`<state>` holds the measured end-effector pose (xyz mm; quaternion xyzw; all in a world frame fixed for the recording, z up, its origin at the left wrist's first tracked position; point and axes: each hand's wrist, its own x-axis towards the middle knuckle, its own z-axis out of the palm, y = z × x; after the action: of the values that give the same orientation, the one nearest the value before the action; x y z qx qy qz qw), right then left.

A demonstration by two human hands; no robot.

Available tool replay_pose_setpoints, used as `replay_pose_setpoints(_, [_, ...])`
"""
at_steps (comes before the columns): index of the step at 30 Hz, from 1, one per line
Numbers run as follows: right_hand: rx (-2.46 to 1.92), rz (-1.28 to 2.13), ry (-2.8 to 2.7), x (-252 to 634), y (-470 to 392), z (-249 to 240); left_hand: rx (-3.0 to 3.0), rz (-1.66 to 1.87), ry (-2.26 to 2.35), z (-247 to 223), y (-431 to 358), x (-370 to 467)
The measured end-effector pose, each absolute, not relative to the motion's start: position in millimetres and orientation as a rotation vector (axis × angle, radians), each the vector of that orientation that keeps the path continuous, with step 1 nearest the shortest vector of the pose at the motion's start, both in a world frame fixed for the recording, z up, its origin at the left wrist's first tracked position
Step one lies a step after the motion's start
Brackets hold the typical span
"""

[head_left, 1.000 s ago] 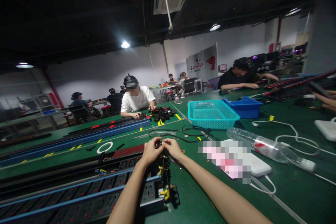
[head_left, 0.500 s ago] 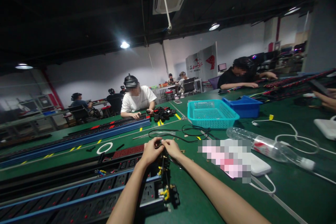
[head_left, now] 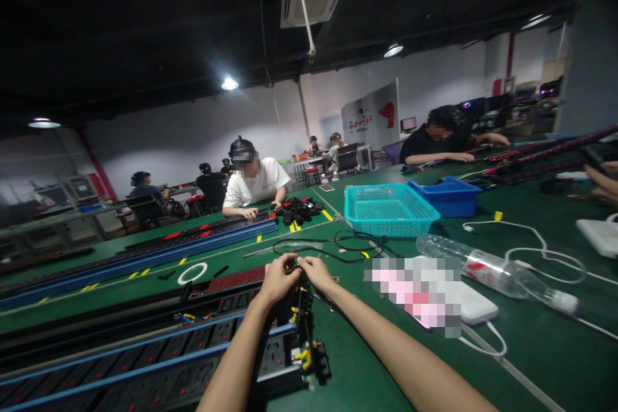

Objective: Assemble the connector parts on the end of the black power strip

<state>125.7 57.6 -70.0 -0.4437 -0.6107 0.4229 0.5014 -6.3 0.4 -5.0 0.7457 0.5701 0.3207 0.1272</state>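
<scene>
Black socket strip (head_left: 203, 341) lies along the green table (head_left: 531, 335); left hand (head_left: 277, 280) and right hand (head_left: 316, 272) pinch closed together on its wired end, seemingly steadying small fittings.

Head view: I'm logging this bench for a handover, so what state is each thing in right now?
Left hand: fingertips pinched at the end of the power strip.
Right hand: pinched at the same spot, touching the left.
Power strip: end open, wires showing.
Plastic bottle: lying on its side.
Teal basket: upright; contents unclear.
White cable: loose, looped.
</scene>
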Motion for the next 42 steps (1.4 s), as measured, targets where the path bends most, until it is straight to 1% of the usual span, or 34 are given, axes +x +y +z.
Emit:
replay_pose_setpoints(5, [-0.906, 1.165, -1.398, 127.4, 57.5, -66.9, 2.183, 0.929, 1.663, -4.0, -0.1, -5.8])
replay_pose_setpoints(11, [-1.11, 1.107, -1.499, 128.9, 54.3, -66.5, 2.175, 0.948, 1.645, -1.5, -2.5, -4.9])
replay_pose_setpoints(17, [-1.055, 1.178, -1.483, 127.9, 55.7, -68.0, 2.169, 0.964, 1.623, -1.0, -3.5, -3.3])
replay_pose_setpoints(23, [-1.161, 1.173, -1.54, 126.0, 59.7, -74.0, 2.159, 0.954, 1.655, -0.9, -4.4, -2.0])
replay_pose_setpoints(26, [-1.066, 1.211, -1.469, 126.9, 58.8, -73.5, 2.154, 0.96, 1.657, 0.1, -5.0, -1.8])
replay_pose_setpoints(30, [-0.867, 1.42, -1.348, 130.6, 56.5, -69.0, 2.156, 0.956, 1.636, 1.1, -5.5, -1.5])
replay_pose_setpoints(32, [-0.879, 1.485, -1.306, 131.5, 56.8, -68.1, 2.157, 0.952, 1.649, 0.4, -5.2, -1.9])
replay_pose_setpoints(37, [-0.997, 1.457, -1.36, 129.0, 59.3, -70.6, 2.177, 0.96, 1.64, -3.5, -3.2, -4.1])
replay_pose_setpoints(42, [-0.873, 1.433, -1.355, 131.2, 55.9, -68.6, 2.174, 0.975, 1.633, -5.7, -0.7, -5.8])
